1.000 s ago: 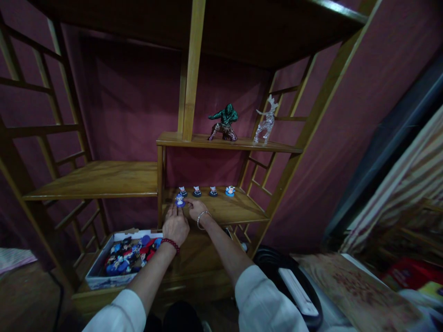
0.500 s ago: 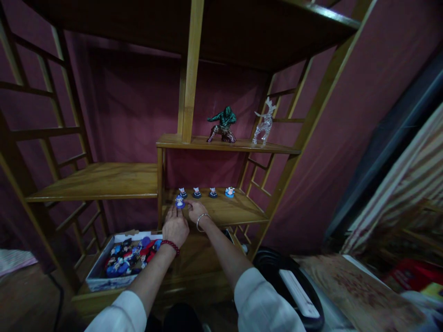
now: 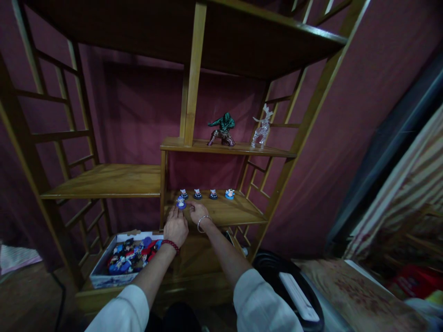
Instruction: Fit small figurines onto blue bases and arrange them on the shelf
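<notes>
A small figurine with a purple top and purple base stands near the front of the low right shelf. My left hand, with a red bead bracelet, lies just in front of it, its fingers stretched out up to the base. From the right, my right hand, wearing a silver bracelet, points its index finger at the figurine's side, the other fingers bent. Whether the fingertips press on it is too small to tell. Behind stand dark-based figurines in a row, and a blue-based figurine at the right end.
Below left, a white box holds several jumbled figurines. A green crouching figure and a clear deer stand on the shelf above. A wooden post rises left of them. A black round container stands at the lower right.
The view has shifted slightly. Both hands stay beside the purple figurine, which sits a touch closer to the back row.
</notes>
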Tool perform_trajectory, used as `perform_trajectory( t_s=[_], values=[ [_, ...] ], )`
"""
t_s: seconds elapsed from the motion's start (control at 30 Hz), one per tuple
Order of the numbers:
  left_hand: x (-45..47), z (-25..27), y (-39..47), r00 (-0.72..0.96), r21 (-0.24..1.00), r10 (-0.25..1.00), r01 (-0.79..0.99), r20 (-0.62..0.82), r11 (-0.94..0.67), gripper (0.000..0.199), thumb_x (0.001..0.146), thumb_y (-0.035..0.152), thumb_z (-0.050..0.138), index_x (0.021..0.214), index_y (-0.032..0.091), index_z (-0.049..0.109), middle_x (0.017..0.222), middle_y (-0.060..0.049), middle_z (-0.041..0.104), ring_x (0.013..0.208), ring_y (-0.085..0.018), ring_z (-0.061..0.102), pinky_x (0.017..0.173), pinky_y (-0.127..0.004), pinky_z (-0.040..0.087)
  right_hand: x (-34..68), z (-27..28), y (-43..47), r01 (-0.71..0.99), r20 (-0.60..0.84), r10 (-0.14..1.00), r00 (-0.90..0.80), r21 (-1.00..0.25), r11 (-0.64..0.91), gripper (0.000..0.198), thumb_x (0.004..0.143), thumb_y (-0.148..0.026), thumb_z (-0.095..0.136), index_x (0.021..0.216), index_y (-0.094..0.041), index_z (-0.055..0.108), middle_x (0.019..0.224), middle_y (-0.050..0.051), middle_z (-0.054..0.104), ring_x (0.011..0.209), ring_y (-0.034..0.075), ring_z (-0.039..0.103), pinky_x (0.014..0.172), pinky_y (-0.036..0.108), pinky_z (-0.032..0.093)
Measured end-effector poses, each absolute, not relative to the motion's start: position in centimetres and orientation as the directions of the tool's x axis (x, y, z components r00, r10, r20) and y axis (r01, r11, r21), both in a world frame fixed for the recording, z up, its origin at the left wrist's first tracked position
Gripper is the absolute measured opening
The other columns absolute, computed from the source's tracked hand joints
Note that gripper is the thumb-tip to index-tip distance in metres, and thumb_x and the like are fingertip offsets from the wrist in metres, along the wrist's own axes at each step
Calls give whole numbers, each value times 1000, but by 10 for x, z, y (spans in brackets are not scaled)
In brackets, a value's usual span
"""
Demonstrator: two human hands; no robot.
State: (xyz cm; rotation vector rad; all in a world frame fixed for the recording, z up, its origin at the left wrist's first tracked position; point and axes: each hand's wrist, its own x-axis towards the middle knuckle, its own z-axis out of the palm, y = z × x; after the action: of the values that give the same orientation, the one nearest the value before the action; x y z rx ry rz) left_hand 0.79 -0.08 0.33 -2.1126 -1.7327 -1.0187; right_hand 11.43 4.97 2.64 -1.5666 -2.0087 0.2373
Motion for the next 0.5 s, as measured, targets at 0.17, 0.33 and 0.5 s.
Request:
perform_trajectory(
  t_s=[0.17, 0.33, 0.5],
  values=[
    [5, 3, -3, 93, 240, 769, 920, 633, -309, 36, 75, 14, 37, 106, 2, 53, 110, -17, 54, 110, -24, 43, 94, -36, 34, 113, 28, 41, 803, 293, 951, -95, -543, 248, 34, 75, -10, 40, 102, -20, 58, 99, 1, 64, 93, 12, 57, 81, 19, 41],
    [3, -1, -10, 131, 253, 738, 888, 662, -384, 31, 74, 11, 38, 98, 7, 57, 105, -14, 58, 104, -21, 48, 93, -35, 37, 111, 26, 29, 767, 300, 949, -97, -586, 263, 32, 76, -10, 40, 99, -21, 59, 97, 1, 65, 90, 11, 58, 80, 17, 42],
    [1, -9, -23, 162, 292, 687, 819, 709, -494, 32, 73, 6, 37, 99, 10, 56, 103, -11, 59, 102, -19, 49, 92, -35, 40, 106, 24, 12, 728, 309, 943, -119, -619, 295, 30, 78, -13, 40, 98, -21, 60, 95, 0, 65, 88, 10, 59, 80, 17, 43]
  ],
)
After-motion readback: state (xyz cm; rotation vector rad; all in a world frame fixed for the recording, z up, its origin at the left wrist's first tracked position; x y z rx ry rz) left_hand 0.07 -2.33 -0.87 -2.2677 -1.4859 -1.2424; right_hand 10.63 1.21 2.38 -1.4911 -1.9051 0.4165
